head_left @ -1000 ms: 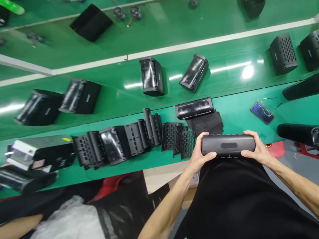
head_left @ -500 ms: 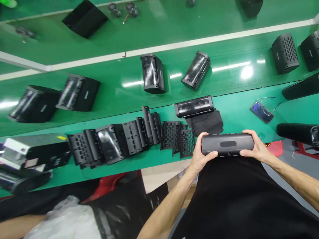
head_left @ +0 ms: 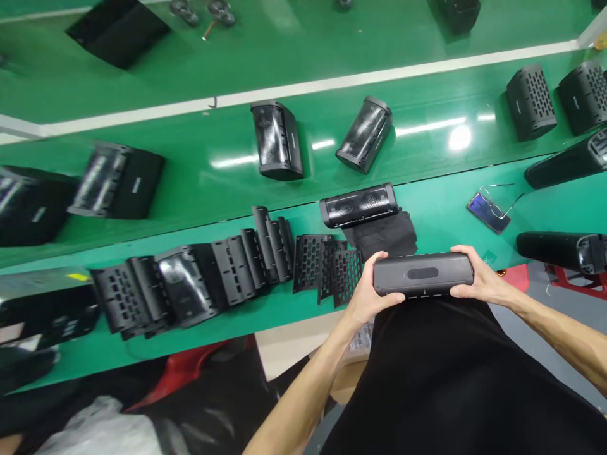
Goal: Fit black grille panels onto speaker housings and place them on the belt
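Note:
Between my two hands is a long dark grey speaker housing (head_left: 446, 274) with an oval panel on its upward face, held level at the bench's front edge. My left hand (head_left: 368, 292) is closed on its left end, thumb along the near side. On the right end my right hand (head_left: 474, 278) grips in the same way. Just beyond lies a black cloth (head_left: 386, 235), with a glossy-fronted black speaker (head_left: 360, 205) resting partly on it. Perforated grilles (head_left: 327, 264) stand to the left of my left hand.
More black panels (head_left: 241, 256) line the green bench leftward. A phone (head_left: 488, 213) with glasses (head_left: 497, 205) on it lies at right, near a long black speaker (head_left: 559, 251). Speakers (head_left: 277, 140) sit on the green surface behind. Another person's arm shows at bottom left.
The view has shifted, so the bench and its things appear further left. Both hands keep the same hold on the speaker housing, which stays at the bench edge.

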Demonstrator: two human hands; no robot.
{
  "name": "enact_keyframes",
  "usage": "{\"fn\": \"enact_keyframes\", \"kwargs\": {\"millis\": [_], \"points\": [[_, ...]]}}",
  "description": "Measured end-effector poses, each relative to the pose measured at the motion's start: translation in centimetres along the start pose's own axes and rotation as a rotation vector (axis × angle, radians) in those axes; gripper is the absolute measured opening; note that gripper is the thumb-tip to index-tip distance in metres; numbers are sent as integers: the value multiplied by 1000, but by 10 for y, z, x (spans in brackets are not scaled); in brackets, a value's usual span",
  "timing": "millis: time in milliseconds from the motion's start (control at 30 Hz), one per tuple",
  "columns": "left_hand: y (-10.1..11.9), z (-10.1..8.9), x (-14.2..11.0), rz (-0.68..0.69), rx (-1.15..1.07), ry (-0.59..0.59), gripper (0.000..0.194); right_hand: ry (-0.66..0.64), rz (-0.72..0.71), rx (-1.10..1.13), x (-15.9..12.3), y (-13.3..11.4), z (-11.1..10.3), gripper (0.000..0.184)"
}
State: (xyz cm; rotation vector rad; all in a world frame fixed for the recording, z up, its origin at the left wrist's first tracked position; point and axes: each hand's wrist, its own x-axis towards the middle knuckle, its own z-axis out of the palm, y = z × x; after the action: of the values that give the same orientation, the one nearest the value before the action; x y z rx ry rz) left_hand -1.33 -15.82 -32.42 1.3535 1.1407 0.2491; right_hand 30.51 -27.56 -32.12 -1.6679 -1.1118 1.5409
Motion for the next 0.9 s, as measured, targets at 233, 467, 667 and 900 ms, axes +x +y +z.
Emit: {"fn": "enact_keyframes", "kwargs": {"millis": [233, 467, 667, 900], "points": [[-4, 15, 4, 17, -40, 86, 94, 68, 12, 104, 2, 4, 5, 88], [-1, 48, 101, 96, 148, -130, 88, 304, 180, 310, -5, 69, -3, 99], [12, 116, 198, 323, 306, -294, 36, 793, -11, -68, -7, 124, 3, 93], [15, 137, 223, 268, 482, -292, 35, 872, -102, -230, -17, 155, 29, 82]]}}
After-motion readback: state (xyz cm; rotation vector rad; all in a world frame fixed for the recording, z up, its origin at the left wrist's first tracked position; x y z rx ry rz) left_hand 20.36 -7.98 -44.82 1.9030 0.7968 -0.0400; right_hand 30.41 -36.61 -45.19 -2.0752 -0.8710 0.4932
